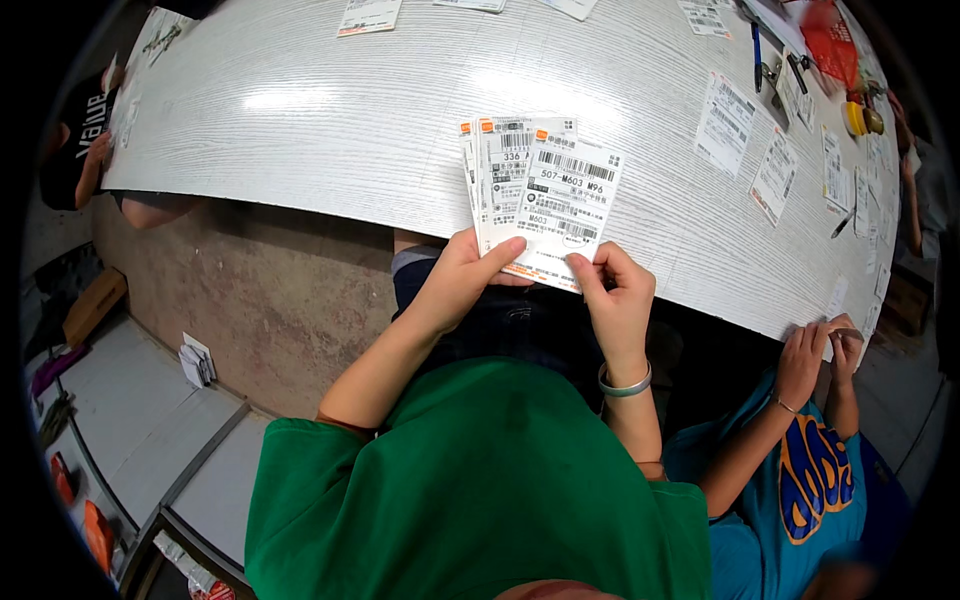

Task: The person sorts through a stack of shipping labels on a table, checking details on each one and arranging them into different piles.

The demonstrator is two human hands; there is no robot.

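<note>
A fanned stack of white shipping labels point(565, 200) with barcodes and orange marks is held up over the near edge of the table. My left hand point(465, 275) closes on its lower left side, thumb lying across the front. At the lower right corner, my right hand point(617, 285) pinches the front label between thumb and fingers; a silver bangle is on that wrist. The other labels point(497, 165) show behind the front one, offset to the left. How many sheets are in the stack cannot be made out.
More labels point(725, 120) lie on the pale wood-grain table point(300, 130), mostly to the right, with a blue pen point(756, 58), a yellow tape roll point(855, 118) and a red mesh bag point(830, 50). Co-workers sit at the right point(800, 365) and far left point(90, 165).
</note>
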